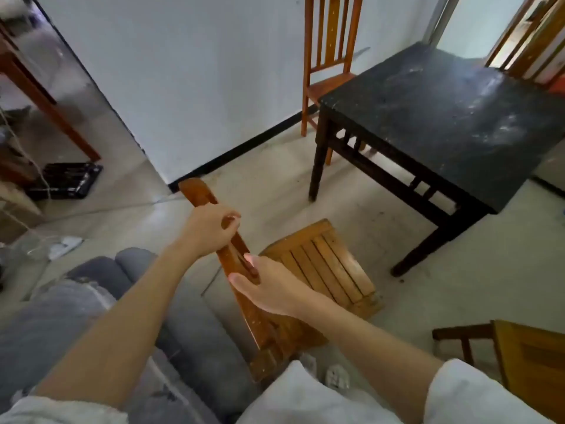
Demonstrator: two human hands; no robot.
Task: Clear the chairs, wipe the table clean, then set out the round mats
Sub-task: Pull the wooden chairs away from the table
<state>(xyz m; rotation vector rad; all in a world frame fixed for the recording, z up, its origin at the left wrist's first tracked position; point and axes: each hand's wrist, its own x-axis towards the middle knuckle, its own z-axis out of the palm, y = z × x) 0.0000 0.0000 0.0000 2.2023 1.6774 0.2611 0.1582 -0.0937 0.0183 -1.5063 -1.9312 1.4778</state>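
Pale floor and a white wall with a dark strip along the bottom fill most of the view. Your left hand (211,223) is curled tight round the top rail of a wooden chair (324,264) near the middle of the frame. Your right hand (263,284) grips the same rail a little lower, with the thumb over the top and the fingers under it. Both hands are closed on the wood, with nothing else in them. You hold the chair by its back, most likely because that is the easy part to lift or drag, and two hands keep it steady.

Up on the right stands the dark table (452,117). Its top looks dusty, with pale smears, so it seems not wiped yet. The chair in your hands sits well apart from it, which fits clearing the chairs away first.

A second chair (330,56) stands at the top middle, tucked close to the table's far corner. A third chair (519,356) shows at the lower right edge.

No round mats show anywhere. No words or labels can be read on anything.
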